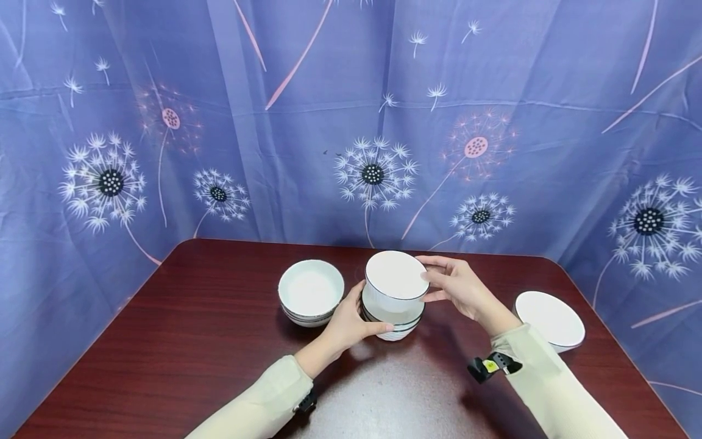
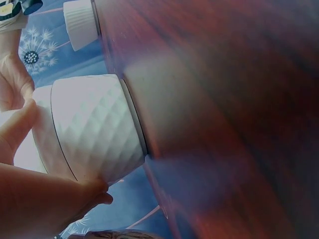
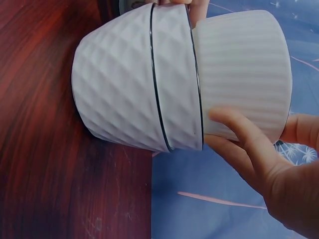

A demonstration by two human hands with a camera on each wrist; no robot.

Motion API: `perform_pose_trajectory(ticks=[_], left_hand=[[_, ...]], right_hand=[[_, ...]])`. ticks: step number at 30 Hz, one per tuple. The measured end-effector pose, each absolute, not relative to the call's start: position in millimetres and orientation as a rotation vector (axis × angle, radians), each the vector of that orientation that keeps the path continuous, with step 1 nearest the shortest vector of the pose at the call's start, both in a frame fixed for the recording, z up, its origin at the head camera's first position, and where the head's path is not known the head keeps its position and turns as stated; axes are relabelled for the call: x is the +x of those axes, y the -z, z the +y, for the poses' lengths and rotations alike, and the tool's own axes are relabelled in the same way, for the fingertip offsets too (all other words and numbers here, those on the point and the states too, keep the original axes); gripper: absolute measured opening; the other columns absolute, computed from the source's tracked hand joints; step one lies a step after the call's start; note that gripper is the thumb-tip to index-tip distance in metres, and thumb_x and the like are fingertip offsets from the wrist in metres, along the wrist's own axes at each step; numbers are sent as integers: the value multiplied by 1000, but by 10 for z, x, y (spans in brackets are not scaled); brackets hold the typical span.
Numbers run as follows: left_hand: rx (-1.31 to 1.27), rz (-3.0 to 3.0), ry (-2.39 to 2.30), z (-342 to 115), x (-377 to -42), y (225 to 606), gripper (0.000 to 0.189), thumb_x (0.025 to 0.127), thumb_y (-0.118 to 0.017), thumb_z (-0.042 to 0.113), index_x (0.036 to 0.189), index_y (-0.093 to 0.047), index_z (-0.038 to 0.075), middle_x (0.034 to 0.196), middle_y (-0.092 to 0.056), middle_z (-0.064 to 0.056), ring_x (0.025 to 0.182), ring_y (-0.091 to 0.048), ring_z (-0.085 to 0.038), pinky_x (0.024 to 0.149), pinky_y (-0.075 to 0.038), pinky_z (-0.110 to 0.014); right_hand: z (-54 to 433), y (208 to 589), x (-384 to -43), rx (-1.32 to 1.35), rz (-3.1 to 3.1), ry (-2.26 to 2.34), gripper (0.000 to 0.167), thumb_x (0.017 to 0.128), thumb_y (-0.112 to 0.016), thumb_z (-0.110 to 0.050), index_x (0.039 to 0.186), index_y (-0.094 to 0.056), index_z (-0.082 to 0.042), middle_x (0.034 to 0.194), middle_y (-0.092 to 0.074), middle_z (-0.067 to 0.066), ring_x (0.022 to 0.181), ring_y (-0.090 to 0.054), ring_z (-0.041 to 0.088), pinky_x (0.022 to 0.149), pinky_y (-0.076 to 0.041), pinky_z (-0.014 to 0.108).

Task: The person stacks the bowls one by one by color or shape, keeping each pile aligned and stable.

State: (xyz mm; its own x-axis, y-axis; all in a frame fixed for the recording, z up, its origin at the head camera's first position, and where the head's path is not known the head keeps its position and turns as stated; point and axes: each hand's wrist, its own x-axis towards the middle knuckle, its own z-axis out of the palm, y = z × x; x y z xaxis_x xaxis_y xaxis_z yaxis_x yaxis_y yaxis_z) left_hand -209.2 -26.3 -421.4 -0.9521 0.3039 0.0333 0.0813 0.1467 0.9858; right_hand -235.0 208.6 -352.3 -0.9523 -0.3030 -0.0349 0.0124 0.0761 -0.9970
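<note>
Ribbed white bowl [image 1: 396, 277], thin blue line on the rim: at the mouth of the dimpled bowls [image 1: 404, 329], middle of the worktop [image 1: 219, 353] toward its far edge. Its base dips to their top rim; cannot tell whether it touches inside. At least two dimpled bowls, nested, dark-rimmed, upright.

Right hand [image 1: 459, 286]: fingers spread and bent, pinching the ribbed bowl at its side, some at the rim, others along the wall. Left hand [image 1: 348, 323]: fingers and thumb parted to the stack's width, curled round the dimpled bowls near the top.

Nearby: shallow bowls [image 1: 311, 289], nested, left of the stack and apart from it; one more white bowl [image 1: 550, 320] out by the right edge, beyond the right forearm.

Handling, judged by eye: likely glazed ceramic, stiff, moderate weight, chips if knocked rim to rim. Smooth glaze probably slick; ribs and dimples should help the grip. Best hold: rim and upper wall of the ribbed bowl, thumb opposed; for the stack, both flanks just under the top rim.
</note>
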Motion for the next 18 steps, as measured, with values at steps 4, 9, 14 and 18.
perform_pose_trajectory(ticks=[4,9,14,18], left_hand=[[389,2239,-1921,-261,-2092,4214,102,70,-87,14,151,-25,4,151,-35,-13,139,-33,-25,113,-29,-41],[389,2243,-1923,-256,-2078,4202,103,70,-87,13,151,-24,2,152,-34,-14,140,-31,-26,114,-28,-41],[372,2243,-1925,-250,-2080,4200,102,70,-87,12,150,-25,3,151,-35,-13,140,-30,-25,114,-28,-41],[366,2251,-1920,-249,-2074,4195,99,70,-87,12,149,-28,3,148,-39,-12,139,-33,-25,112,-30,-42]], right_hand=[[2073,3542,-2334,-287,2139,1956,49,94,-52,0,139,-38,13,119,-61,21,88,-68,18,74,-59,41],[2052,3561,-2319,-283,2142,1952,48,94,-53,2,138,-39,14,121,-59,24,88,-68,18,73,-59,41],[2020,3565,-2294,-251,2151,1939,47,94,-53,2,138,-40,14,122,-58,26,87,-68,18,73,-59,41],[1984,3560,-2263,-225,2143,1943,48,94,-53,2,138,-39,14,123,-57,28,84,-68,19,74,-58,42]])
